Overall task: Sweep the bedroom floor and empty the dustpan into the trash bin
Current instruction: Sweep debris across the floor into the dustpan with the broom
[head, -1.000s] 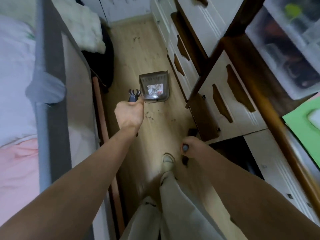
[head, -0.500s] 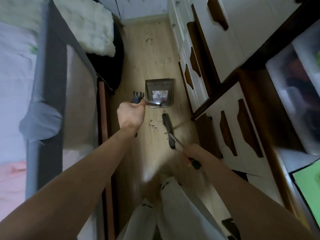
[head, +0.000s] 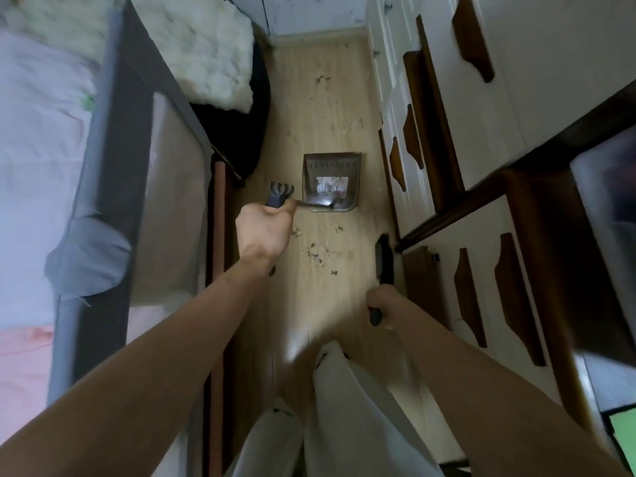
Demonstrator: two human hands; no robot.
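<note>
Floor [head: 320,111]: pale wood-look boards, slight sheen. Dustpan [head: 331,182]: dark glossy plastic beyond the gripped handle. Blanket [head: 203,46]: fluffy cloth. Drawer fronts [head: 481,287]: matt white.

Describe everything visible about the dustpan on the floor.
The dustpan is dark, plastic-looking, roughly square, resting on the wooden floor beside the white drawers. A pale label or litter shows inside. Its long handle ends in a comb-like grip, which the left hand holds. Debris lies just short of it.
</note>
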